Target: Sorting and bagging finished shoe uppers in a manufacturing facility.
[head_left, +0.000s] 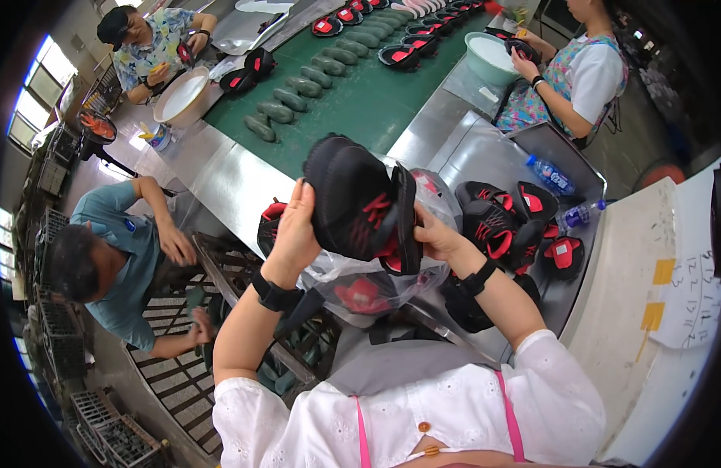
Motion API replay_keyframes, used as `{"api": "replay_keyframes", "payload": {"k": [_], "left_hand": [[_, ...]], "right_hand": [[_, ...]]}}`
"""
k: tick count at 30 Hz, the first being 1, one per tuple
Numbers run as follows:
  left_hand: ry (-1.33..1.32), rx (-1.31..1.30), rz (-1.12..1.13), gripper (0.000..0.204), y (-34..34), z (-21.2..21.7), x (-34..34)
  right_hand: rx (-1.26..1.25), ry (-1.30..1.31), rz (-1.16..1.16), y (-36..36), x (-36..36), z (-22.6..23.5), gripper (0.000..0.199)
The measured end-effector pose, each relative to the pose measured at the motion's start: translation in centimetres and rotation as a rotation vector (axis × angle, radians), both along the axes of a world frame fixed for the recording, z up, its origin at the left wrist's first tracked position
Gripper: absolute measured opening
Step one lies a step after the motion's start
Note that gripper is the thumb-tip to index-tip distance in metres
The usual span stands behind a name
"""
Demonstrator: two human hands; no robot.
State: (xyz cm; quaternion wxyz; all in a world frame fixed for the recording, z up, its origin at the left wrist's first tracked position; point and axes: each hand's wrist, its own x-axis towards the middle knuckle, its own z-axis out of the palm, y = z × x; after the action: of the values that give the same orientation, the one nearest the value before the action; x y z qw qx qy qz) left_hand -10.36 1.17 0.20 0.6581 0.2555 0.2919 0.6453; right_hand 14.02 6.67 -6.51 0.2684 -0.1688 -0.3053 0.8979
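A black sneaker (pixel 348 199) with red markings on its side and some red at its opening is held up in front of my chest. My left hand (pixel 298 226) is closed round its left side. On the right, my right hand (pixel 438 234) grips the black edge of the opening, its fingertips partly hidden behind. Just below the sneaker, a clear plastic bag (pixel 395 292) holds something red. Part of another black and red shoe (pixel 272 222) shows beside my left wrist.
Several black and red sneakers (pixel 489 222) lie in a metal tray (pixel 462 156) to my right, with two plastic bottles (pixel 551 175). Ahead, grey-green shoe lasts (pixel 302 86) and more uppers cover a green belt (pixel 376 117). Three people work nearby; a slatted rack (pixel 173 374) stands left.
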Motion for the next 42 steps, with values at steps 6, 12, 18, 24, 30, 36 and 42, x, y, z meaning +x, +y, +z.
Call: {"api": "replay_keyframes", "payload": {"k": [6, 12, 18, 24, 30, 36, 42], "left_hand": [[-0.121, -0.034, -0.104, 0.031, -2.3, 2.3, 3.7], [0.006, 0.1, -0.163, 0.026, -3.9, 3.3, 5.4], [0.173, 0.308, -0.068, 0.025, -3.7, 5.5, 5.6], [0.563, 0.474, -0.178, 0.046, -2.9, 5.9, 2.1], [1.233, 0.321, 0.411, 0.074, -1.5, -0.2, 2.7], [0.31, -0.077, 0.43, 0.05, 6.3, -6.9, -7.3], [0.242, 0.1, 0.768, 0.041, 20.5, -6.7, -26.0]], "right_hand": [[-0.148, 0.099, -0.282, -1.8, -2.8, -3.2, 0.063], [0.72, -0.491, -0.679, 1.3, 1.0, -13.4, 0.063], [0.444, -0.331, -0.449, 0.5, 3.5, -7.2, 0.065], [0.202, -0.018, -0.17, 0.8, -1.0, -3.8, 0.066], [0.401, -0.297, -0.358, -1.5, -6.3, 2.1, 0.084], [0.55, -0.392, -0.215, -0.2, -6.8, 2.1, 0.087], [0.577, -0.448, 0.024, 0.0, -6.0, 3.2, 0.054]]}}
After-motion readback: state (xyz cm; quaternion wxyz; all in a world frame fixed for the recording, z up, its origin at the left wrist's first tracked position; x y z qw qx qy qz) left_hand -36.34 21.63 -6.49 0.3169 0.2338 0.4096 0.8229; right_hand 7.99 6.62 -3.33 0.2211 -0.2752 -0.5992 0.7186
